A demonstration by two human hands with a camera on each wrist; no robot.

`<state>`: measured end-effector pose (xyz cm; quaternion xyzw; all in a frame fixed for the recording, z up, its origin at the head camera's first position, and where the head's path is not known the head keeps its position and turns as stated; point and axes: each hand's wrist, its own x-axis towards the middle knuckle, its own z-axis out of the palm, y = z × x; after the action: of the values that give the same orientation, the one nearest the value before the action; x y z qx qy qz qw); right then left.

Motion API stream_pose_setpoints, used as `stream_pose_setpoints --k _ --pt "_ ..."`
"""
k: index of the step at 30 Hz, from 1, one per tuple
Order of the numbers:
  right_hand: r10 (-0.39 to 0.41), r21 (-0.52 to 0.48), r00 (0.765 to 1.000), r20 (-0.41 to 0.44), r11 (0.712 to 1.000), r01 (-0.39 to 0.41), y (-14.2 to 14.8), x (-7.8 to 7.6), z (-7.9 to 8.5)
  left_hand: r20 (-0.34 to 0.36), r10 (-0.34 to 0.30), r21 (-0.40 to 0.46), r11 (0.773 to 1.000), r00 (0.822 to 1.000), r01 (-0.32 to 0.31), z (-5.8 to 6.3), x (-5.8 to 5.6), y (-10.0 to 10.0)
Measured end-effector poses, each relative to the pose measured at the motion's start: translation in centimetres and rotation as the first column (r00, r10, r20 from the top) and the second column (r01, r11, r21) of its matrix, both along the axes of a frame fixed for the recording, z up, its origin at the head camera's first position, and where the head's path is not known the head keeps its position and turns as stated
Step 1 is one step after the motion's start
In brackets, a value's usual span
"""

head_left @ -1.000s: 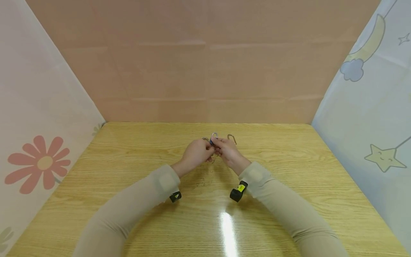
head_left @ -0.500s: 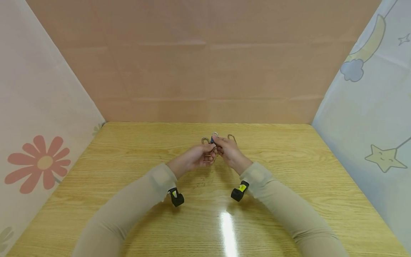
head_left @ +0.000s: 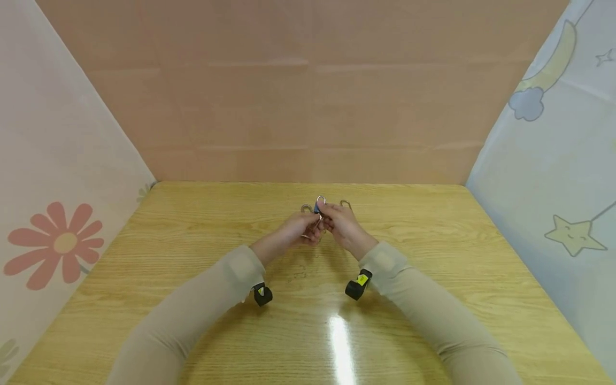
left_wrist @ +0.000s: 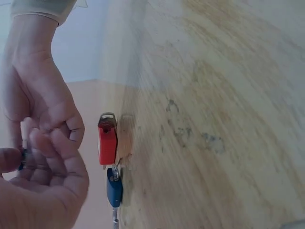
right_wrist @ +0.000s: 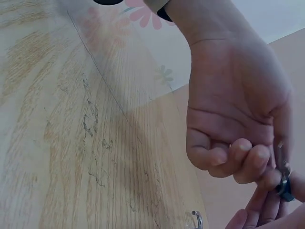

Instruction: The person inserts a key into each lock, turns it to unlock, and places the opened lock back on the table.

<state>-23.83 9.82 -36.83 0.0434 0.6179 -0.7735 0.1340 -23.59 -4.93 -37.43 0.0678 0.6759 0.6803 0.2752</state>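
My right hand point(head_left: 343, 222) grips a small blue padlock point(head_left: 317, 207) between thumb and fingers. Its silver shackle point(head_left: 321, 199) points up and away from me. Right at the padlock's near end, my left hand point(head_left: 294, 229) pinches a small silver key point(right_wrist: 283, 166), largely covered by the fingers. Both hands meet over the far middle of the table, fingertips close together. In the left wrist view a red padlock point(left_wrist: 107, 144) and another blue padlock point(left_wrist: 114, 188) lie on the tabletop beyond the hands. Shackles of padlocks on the table show at either side of the hands in the head view.
The wood-grain table point(head_left: 231, 235) ends at a pinkish back wall point(head_left: 308, 123). Printed side walls stand left and right. A black wrist camera point(head_left: 355, 289) hangs below the right cuff, another point(head_left: 262, 294) below the left.
My left hand has rolled at the wrist, so its curled fingers now show, and the shackle behind it is more exposed. The right hand keeps its grip on the padlock, nearly still.
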Motion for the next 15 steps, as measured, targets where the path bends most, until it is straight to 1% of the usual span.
stream_pose_setpoints --k 2,3,4,6,8,10,12,15 --pt "-0.009 0.005 1.000 0.001 1.000 0.009 -0.10 0.01 -0.05 -0.087 0.001 -0.114 0.993 0.996 -0.011 -0.03 -0.11 0.11" --pt "-0.011 0.008 1.000 0.001 1.000 0.011 -0.12 0.02 -0.08 -0.114 -0.002 -0.146 0.989 0.994 -0.015 -0.04 -0.13 0.18" --pt "-0.014 0.010 1.000 0.002 1.000 0.014 -0.14 0.03 -0.11 -0.141 -0.008 -0.171 0.985 0.990 -0.017 -0.04 -0.13 0.24" --pt "-0.013 0.012 1.000 -0.003 1.000 0.013 -0.14 0.06 -0.16 -0.158 -0.010 -0.161 0.987 0.987 -0.016 -0.15 -0.15 0.35" --pt "-0.010 0.008 1.000 -0.008 1.000 0.010 -0.15 0.07 -0.16 -0.143 0.002 -0.124 0.992 0.990 -0.020 -0.16 -0.09 0.38" --pt "-0.002 0.009 1.000 -0.012 1.000 0.002 -0.16 0.08 -0.11 -0.107 0.023 -0.075 0.997 0.994 -0.031 -0.20 -0.06 0.32" --pt "0.006 0.010 1.000 -0.013 1.000 -0.006 -0.17 0.09 -0.02 -0.045 0.042 -0.017 0.999 0.998 -0.043 -0.17 0.02 0.23" --pt "0.007 0.005 1.000 -0.003 1.000 -0.007 -0.22 0.10 0.12 0.038 0.035 0.083 0.996 0.999 -0.038 -0.11 0.12 0.07"
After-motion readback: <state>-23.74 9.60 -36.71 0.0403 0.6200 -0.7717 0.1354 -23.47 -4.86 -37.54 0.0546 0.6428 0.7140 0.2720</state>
